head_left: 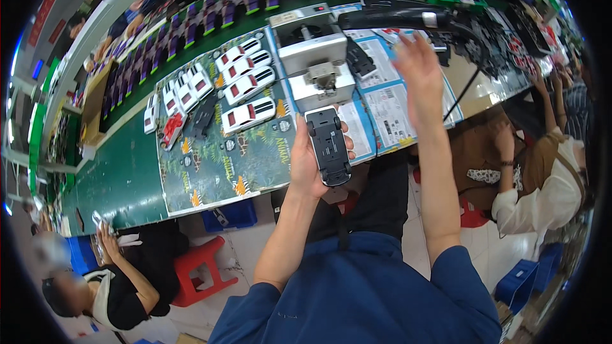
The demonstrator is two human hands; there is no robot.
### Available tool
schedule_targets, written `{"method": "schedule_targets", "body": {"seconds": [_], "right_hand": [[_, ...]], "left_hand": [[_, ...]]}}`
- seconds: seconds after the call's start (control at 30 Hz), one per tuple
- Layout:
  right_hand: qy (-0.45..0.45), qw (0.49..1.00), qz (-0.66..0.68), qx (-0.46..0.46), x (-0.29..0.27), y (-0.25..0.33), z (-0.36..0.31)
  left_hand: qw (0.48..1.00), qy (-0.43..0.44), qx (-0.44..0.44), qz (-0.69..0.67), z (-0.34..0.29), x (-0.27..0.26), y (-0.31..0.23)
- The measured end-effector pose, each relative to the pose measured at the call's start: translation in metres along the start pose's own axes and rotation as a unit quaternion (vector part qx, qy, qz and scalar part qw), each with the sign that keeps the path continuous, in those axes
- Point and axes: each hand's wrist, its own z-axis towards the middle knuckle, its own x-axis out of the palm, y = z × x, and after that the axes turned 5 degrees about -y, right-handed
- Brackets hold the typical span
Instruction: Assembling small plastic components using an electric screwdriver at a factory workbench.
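My left hand (305,160) is closed round a toy car (329,146), held upside down with its black underside facing up. It is in front of a metal bench machine (312,51) with a grey clamp-like block. My right hand (421,76) is raised over printed sheets to the right of the machine, its fingers stretched out and slightly blurred. No object shows in it. Just beyond its fingertips runs a thick black arm or hose (408,20). A black car base (361,60) rests between the machine and that hand.
Several white toy cars (247,114) stand on a patterned mat (217,181) at left, beside a red-and-white car (173,129) and a black part (203,114). Purple pieces line the green conveyor behind. Black parts (503,44) pile up at right. Co-workers sit on both sides.
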Motion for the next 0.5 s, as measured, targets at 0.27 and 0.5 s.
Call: {"method": "schedule_targets", "body": {"seconds": [0.27,0.5], "right_hand": [[0.291,0.923,-0.248,-0.034,-0.065,0.04,-0.083],[0.405,0.862,-0.286,-0.107,-0.119,0.108,-0.075]], "left_hand": [[0.956,0.019,-0.259,0.134,0.024,0.038,0.036],[0.82,0.118,-0.423,0.367,0.035,0.074,0.057]]}}
